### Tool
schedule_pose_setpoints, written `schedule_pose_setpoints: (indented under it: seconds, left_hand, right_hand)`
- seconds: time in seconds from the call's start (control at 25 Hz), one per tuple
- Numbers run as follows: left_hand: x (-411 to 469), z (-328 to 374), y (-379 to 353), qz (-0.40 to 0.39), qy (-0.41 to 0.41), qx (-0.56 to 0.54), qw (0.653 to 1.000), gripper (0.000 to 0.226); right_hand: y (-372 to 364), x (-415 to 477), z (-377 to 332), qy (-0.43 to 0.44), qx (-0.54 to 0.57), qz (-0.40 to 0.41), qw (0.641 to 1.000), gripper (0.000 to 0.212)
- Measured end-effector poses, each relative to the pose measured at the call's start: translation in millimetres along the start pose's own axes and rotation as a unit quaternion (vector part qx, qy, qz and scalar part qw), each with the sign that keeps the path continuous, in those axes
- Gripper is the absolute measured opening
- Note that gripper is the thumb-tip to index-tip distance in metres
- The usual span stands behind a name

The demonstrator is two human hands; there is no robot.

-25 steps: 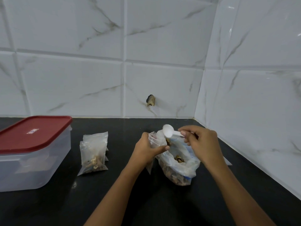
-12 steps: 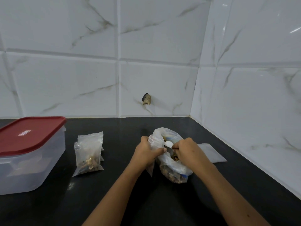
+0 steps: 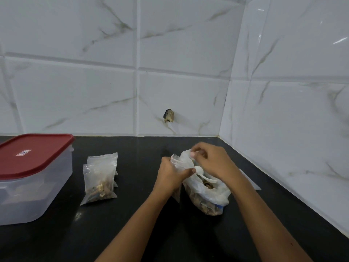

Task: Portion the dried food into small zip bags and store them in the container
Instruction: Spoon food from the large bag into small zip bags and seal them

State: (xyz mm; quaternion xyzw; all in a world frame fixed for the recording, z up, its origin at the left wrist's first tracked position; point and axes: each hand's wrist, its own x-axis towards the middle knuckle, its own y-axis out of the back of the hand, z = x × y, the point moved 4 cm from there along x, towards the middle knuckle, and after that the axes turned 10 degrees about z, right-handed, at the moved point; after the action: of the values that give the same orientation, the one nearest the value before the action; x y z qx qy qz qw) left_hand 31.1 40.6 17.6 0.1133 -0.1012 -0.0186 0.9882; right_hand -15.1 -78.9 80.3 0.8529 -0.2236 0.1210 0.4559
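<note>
A clear food bag with its mouth open stands on a black tabletop, at about four o'clock from the middle of the view. Brown dried food fills its lower part. A white plastic spoon lies across its mouth, bowl toward ten o'clock. No finger can be seen on the handle.

Touching the food bag at its nine o'clock is a small zip bag, upright. The left hand grips it, fingers wrapped round and thumb pressed across the front. The right hand hovers over the food bag at twelve o'clock. Its curled fingertips pinch thin plastic there, which looks like the food bag's rim, though this is not certain.

Further out at nine o'clock, a small stack of filled bags leans together. Beyond it stands a clear container with its red lid on. An empty flat bag peeks out behind the right forearm at two o'clock.

The step in hand appears to be spooning food into the zip bag. To do it well, the zip bag's mouth should be held wide and kept over the food bag, so that strays fall back in. The spoon is best gripped far back on the handle and loaded modestly. The portion should match the filled bags. Crumbs should stay off the zip strip so that it seals.
</note>
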Motion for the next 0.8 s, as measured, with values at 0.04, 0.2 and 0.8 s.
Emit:
schedule_pose_setpoints:
  seconds: [0.04, 0.2, 0.8]
  left_hand:
    - [2, 1, 4, 0.013, 0.004, -0.002, 1.000, 0.067]
    - [7, 0, 24, 0.039, 0.023, -0.019, 0.999, 0.061]
    - [24, -34, 67, 0.059, -0.029, -0.045, 0.997, 0.021]
  right_hand:
    - [-2, 0, -14, 0.015, 0.037, -0.057, 0.998, 0.017]
    - [-27, 9, -40, 0.042, -0.003, -0.120, 0.992, 0.005]
    - [-74, 18, -16, -0.033, 0.263, 0.037, 0.964, 0.028]
